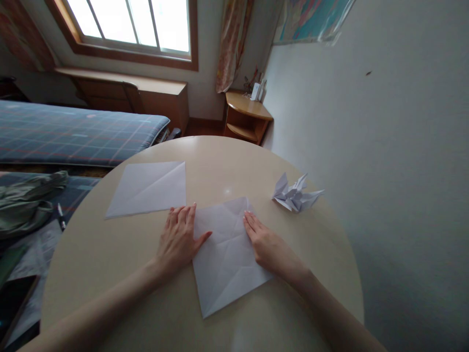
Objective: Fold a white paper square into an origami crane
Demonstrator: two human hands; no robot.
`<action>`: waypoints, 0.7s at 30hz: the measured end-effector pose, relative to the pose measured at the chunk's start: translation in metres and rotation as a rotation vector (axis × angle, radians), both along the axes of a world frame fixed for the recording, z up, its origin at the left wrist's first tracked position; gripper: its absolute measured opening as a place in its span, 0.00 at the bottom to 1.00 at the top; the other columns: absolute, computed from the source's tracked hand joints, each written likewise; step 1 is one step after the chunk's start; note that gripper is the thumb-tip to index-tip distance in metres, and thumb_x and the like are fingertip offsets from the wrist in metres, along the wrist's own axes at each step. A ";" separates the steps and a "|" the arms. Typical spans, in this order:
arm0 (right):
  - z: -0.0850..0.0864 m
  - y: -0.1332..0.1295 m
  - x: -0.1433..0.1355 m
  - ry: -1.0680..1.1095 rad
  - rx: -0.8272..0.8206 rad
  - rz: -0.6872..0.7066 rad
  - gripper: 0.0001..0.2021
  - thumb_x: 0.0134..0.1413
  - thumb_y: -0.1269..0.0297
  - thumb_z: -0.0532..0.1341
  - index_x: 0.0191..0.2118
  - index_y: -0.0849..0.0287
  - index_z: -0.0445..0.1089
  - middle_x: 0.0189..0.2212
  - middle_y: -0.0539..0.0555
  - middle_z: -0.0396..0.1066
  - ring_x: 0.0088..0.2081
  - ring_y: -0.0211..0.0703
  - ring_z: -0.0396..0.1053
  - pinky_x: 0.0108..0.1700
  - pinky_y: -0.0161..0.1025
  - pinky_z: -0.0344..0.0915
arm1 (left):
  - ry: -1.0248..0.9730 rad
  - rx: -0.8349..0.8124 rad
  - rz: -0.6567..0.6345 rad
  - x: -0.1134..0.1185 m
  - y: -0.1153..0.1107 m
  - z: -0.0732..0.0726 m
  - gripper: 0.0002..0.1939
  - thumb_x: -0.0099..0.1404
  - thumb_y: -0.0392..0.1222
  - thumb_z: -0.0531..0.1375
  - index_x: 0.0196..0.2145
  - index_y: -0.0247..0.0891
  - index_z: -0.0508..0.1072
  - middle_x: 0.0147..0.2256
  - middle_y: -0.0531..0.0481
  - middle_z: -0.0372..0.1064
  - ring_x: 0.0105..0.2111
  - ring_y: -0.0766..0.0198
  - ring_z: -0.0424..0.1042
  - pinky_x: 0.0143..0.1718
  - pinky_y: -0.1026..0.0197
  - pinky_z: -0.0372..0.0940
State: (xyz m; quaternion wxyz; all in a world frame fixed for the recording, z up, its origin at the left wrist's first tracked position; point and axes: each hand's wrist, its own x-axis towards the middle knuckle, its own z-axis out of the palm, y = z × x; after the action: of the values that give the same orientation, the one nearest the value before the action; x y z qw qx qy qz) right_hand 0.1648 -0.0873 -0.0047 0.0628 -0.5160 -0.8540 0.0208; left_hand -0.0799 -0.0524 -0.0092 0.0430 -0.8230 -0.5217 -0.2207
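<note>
A creased white sheet of paper lies unfolded on the round cream table. My left hand rests flat at the sheet's left edge, fingers spread and thumb over the paper. On the sheet's right side lies my right hand, its fingers stretched out close together, with the tips on the paper. Further back on the left sits a stack of square white paper with a diagonal crease. Folded paper cranes stand in a cluster at the back right.
A white wall runs along the right side. Beyond the table are a small corner shelf, a desk and a window. To the left are a plaid mattress, crumpled cloth, a pen and a dark device.
</note>
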 end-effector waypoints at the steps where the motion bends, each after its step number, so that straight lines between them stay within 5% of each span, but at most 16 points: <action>1: 0.000 0.000 -0.003 -0.013 0.005 -0.010 0.34 0.41 0.82 0.49 0.60 0.75 0.52 0.60 0.69 0.51 0.62 0.52 0.47 0.60 0.48 0.56 | -0.015 -0.002 0.004 0.000 -0.001 0.001 0.34 0.58 0.55 0.58 0.55 0.30 0.57 0.46 0.36 0.63 0.49 0.44 0.61 0.53 0.40 0.55; 5: -0.002 0.004 -0.008 -0.030 0.015 -0.002 0.31 0.44 0.81 0.48 0.59 0.76 0.53 0.60 0.68 0.50 0.62 0.51 0.46 0.60 0.47 0.54 | -0.149 -0.076 0.015 0.000 -0.002 0.005 0.29 0.57 0.49 0.60 0.53 0.35 0.59 0.45 0.39 0.60 0.46 0.48 0.62 0.45 0.43 0.65; 10: -0.005 0.007 -0.008 -0.011 0.041 -0.009 0.33 0.44 0.81 0.47 0.61 0.72 0.52 0.61 0.65 0.50 0.63 0.49 0.45 0.60 0.49 0.55 | -0.362 -0.040 -0.051 -0.001 -0.001 0.012 0.24 0.54 0.36 0.62 0.49 0.39 0.62 0.49 0.41 0.54 0.50 0.49 0.60 0.49 0.43 0.63; 14: -0.003 0.008 -0.008 -0.014 0.033 -0.002 0.31 0.46 0.80 0.48 0.60 0.71 0.53 0.61 0.64 0.51 0.62 0.50 0.45 0.59 0.48 0.55 | -0.603 -0.085 -0.195 0.003 -0.008 0.016 0.32 0.59 0.32 0.57 0.58 0.49 0.52 0.59 0.43 0.43 0.54 0.51 0.59 0.44 0.50 0.70; 17: -0.002 0.010 -0.007 0.011 0.031 0.009 0.30 0.47 0.80 0.48 0.59 0.69 0.55 0.60 0.63 0.53 0.62 0.50 0.48 0.59 0.48 0.55 | -0.736 -0.181 -0.358 0.008 -0.015 0.010 0.34 0.63 0.31 0.52 0.62 0.51 0.43 0.63 0.43 0.32 0.57 0.53 0.57 0.45 0.54 0.70; 21: -0.002 0.012 -0.005 0.054 0.031 -0.005 0.29 0.48 0.79 0.48 0.59 0.66 0.55 0.59 0.62 0.54 0.60 0.50 0.50 0.57 0.49 0.56 | -0.623 -0.174 -0.475 0.011 -0.016 -0.005 0.27 0.66 0.28 0.47 0.60 0.50 0.53 0.65 0.46 0.31 0.60 0.52 0.51 0.52 0.50 0.63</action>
State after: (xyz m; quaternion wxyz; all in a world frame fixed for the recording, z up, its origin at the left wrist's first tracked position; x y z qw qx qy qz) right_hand 0.1595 -0.0750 -0.0063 0.0939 -0.5165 -0.8509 0.0211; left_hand -0.0689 -0.0680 -0.0140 -0.2390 -0.8150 -0.3218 -0.4184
